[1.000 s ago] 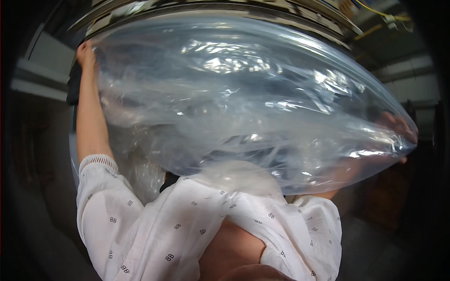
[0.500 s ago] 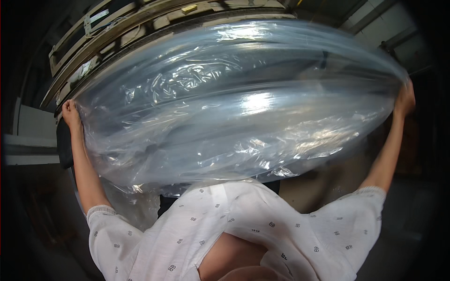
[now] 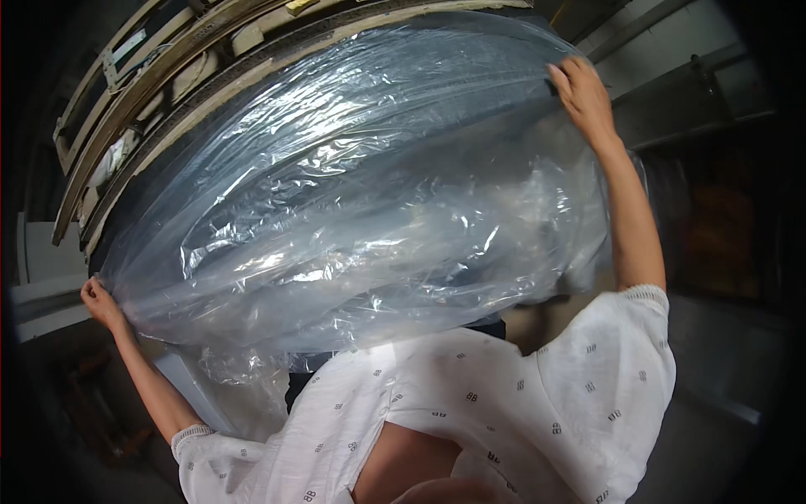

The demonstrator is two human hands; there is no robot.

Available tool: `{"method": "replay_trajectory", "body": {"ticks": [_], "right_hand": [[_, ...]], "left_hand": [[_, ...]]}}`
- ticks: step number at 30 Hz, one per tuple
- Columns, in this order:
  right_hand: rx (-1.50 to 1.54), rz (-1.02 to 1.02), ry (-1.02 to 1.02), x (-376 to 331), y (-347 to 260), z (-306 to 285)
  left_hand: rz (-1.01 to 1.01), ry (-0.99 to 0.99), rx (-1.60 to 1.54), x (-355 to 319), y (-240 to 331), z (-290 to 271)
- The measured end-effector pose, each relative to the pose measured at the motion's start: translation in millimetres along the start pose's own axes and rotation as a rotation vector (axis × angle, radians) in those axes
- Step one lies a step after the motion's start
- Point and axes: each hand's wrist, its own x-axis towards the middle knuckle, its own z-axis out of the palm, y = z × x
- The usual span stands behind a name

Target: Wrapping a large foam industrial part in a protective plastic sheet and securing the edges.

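A large clear plastic sheet (image 3: 336, 244), wrinkled and shiny, spreads in front of me, drawn across a dark surface. At the far left my left hand (image 3: 102, 304) is closed, pinching the sheet's gathered corner between thumb and fingers. Up at the far right, my right hand (image 3: 586, 99) has its fingers curled on the sheet's far edge and grips it. Between the hands the film is stretched at the far side and billows loosely nearer my body. Its near edge hangs by my shirt front, with some film drooping below on the left.
Along the far left run wooden slatted rails (image 3: 138, 109) on a frame, with a curved dark edge beside the sheet. A light-coloured panel (image 3: 189, 382) stands at the lower left. Grey metal beams (image 3: 672, 101) lie at the far right, with dim floor around.
My right hand has moved inward and farther away, carrying its edge of the sheet. My left hand has come nearer and slightly left. The sheet now slants up to the right.
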Motion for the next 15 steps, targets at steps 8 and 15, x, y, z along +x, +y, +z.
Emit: {"method": "replay_trajectory", "body": {"ticks": [8,15], "right_hand": [[-0.109,-0.260,0.576,65,-91,12],[0.511,0.178,-0.046,76,-72,59]], "left_hand": [[-0.084,0.071,-0.212,34,-91,4],[-0.188,-0.030,-0.302,26,-70,-12]]}}
